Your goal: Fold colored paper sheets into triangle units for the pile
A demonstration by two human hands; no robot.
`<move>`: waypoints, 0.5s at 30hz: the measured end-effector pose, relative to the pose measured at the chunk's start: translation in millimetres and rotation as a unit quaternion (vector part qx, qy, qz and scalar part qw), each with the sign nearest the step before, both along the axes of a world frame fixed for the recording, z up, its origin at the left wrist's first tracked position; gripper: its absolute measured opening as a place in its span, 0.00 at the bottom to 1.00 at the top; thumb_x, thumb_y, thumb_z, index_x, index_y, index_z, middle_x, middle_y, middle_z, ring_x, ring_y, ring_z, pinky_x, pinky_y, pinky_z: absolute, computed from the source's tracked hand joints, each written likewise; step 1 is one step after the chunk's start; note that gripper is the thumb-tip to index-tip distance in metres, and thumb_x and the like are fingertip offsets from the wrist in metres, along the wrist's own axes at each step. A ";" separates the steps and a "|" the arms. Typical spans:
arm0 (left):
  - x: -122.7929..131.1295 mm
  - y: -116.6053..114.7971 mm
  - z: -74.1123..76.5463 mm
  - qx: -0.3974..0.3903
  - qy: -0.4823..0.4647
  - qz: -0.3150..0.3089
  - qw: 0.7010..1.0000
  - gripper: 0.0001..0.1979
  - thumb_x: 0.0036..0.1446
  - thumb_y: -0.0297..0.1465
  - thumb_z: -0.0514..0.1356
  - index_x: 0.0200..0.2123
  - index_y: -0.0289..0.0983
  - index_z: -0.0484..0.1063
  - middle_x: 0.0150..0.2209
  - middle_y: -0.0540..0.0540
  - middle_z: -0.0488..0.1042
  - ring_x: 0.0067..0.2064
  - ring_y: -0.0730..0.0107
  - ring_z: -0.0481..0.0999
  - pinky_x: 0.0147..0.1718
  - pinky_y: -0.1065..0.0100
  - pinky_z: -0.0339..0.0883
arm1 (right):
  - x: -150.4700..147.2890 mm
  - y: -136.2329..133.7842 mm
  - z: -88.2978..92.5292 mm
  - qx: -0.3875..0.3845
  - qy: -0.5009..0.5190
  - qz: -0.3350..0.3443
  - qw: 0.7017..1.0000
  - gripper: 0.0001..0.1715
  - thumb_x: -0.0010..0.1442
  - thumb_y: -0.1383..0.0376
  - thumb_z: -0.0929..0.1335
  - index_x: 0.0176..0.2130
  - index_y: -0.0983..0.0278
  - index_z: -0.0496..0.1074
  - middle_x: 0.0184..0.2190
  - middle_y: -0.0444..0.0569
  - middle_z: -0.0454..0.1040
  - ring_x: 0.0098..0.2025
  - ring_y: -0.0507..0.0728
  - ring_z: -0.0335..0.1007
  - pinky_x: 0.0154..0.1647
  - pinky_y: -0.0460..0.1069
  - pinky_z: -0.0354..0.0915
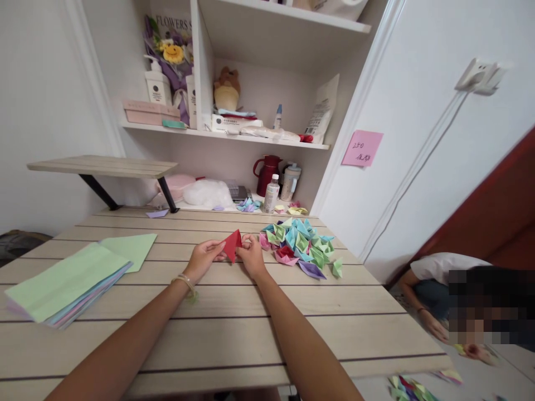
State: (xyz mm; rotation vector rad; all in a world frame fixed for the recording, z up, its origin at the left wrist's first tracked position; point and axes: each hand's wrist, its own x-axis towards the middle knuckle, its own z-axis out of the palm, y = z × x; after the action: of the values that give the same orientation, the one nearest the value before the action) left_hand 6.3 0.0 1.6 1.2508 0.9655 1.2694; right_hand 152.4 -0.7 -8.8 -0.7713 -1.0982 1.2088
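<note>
A red piece of folded paper (pixel 231 247), roughly triangular, is held just above the middle of the slatted table (pixel 217 303). My left hand (pixel 205 257) pinches its left side between thumb and fingers. On its right edge, the fingers of my right hand (pixel 251 256) are closed. Close by to the right lies a heap of folded paper boats (pixel 301 242) in green, blue, pink, red and purple.
A stack of coloured paper sheets (pixel 75 278) lies at the table's left. Behind stand a small raised shelf (pixel 104 165), a bottle (pixel 271 194) and a red jug (pixel 267 175). Another person (pixel 434 295) crouches at the right, near more folded paper (pixel 409 390) on the floor.
</note>
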 end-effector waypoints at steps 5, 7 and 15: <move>-1.7 -1.1 0.7 0.015 -0.014 0.007 1.000 0.21 0.41 0.34 0.64 0.39 0.32 0.68 0.27 0.44 0.75 0.25 0.71 0.75 0.30 0.67 0.71 | 0.2 -0.8 4.1 -0.002 -0.001 0.024 1.000 0.15 0.43 0.62 0.68 0.34 0.66 0.70 0.25 0.45 0.74 0.25 0.52 0.69 0.26 0.46 0.66; -1.9 -0.9 0.5 0.022 -0.015 0.010 1.000 0.20 0.40 0.34 0.64 0.38 0.32 0.67 0.26 0.45 0.75 0.25 0.71 0.75 0.30 0.66 0.71 | 0.6 -1.2 5.8 -0.007 -0.006 0.040 0.999 0.16 0.45 0.59 0.68 0.33 0.66 0.72 0.25 0.46 0.74 0.26 0.53 0.70 0.28 0.47 0.66; -0.7 0.4 -2.4 0.064 0.021 -0.003 0.998 0.13 0.41 0.34 0.63 0.32 0.33 0.71 0.25 0.46 0.74 0.26 0.71 0.73 0.29 0.69 0.69 | 0.7 0.1 4.6 -0.008 -0.026 0.043 0.999 0.22 0.44 0.51 0.69 0.29 0.68 0.74 0.22 0.47 0.74 0.25 0.54 0.69 0.27 0.47 0.64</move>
State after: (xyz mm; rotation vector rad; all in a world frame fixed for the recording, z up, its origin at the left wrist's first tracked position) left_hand 5.7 0.4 -0.8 1.3835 0.9217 1.3221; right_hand 153.1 -0.7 -4.2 -0.7787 -1.1747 1.2770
